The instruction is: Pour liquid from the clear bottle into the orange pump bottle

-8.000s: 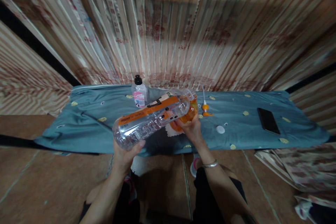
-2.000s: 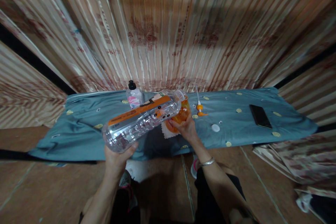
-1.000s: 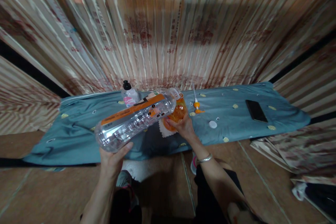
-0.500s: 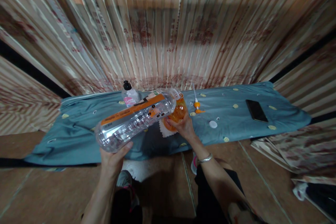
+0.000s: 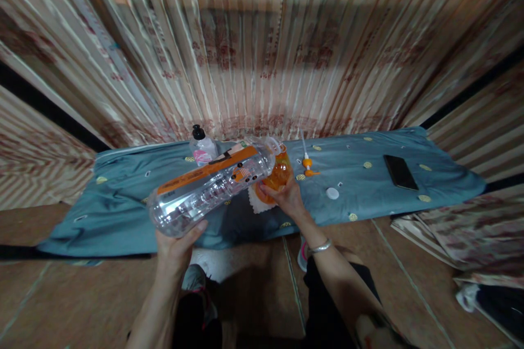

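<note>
A large clear bottle (image 5: 213, 185) with an orange and grey label is tilted, its base at the lower left and its mouth at the upper right. My left hand (image 5: 178, 245) grips it near the base. The clear bottle's mouth meets the top of an orange see-through bottle (image 5: 279, 172). Around that orange bottle my right hand (image 5: 286, 196) is wrapped, a bracelet on the wrist. A pale scalloped cloth (image 5: 260, 204) lies under the orange bottle. Whether liquid passes between the bottles is too unclear to tell.
On the teal cloth (image 5: 352, 196) are an orange pump top (image 5: 308, 164), a round white cap (image 5: 332, 193) and a black phone (image 5: 400, 172). A black-capped bottle (image 5: 203, 148) stands behind the clear bottle. Patterned curtains (image 5: 254, 65) hang at the back and sides.
</note>
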### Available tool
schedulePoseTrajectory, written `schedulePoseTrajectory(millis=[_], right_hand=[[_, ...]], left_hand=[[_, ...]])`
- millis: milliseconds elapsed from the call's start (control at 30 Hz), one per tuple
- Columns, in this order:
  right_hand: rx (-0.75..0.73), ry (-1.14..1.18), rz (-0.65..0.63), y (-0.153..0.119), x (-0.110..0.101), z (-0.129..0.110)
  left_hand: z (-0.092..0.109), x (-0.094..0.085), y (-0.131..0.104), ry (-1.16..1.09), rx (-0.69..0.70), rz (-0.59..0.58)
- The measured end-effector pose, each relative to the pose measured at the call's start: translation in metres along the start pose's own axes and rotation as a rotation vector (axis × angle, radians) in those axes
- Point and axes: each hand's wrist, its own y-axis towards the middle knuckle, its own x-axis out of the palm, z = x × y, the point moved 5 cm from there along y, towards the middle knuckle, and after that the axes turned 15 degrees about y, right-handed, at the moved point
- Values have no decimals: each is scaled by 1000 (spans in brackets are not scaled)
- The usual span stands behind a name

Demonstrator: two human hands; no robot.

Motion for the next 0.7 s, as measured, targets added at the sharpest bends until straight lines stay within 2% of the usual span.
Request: schedulePoseTrajectory(millis=[133,300,533,700], right_hand=[[-20,-3,25,0,0,1],[-21,-19,3,0,0,1],[-14,-58,-3,0,-1,-1],[-2,-44,-4,0,-1,-2]], left_hand=[[-3,0,0,-60,-27,-13],[-1,1,0,-53,-34,-9],[-8,-2,2,-61,-33,-31],[-4,1,0,-61,-37,-27]])
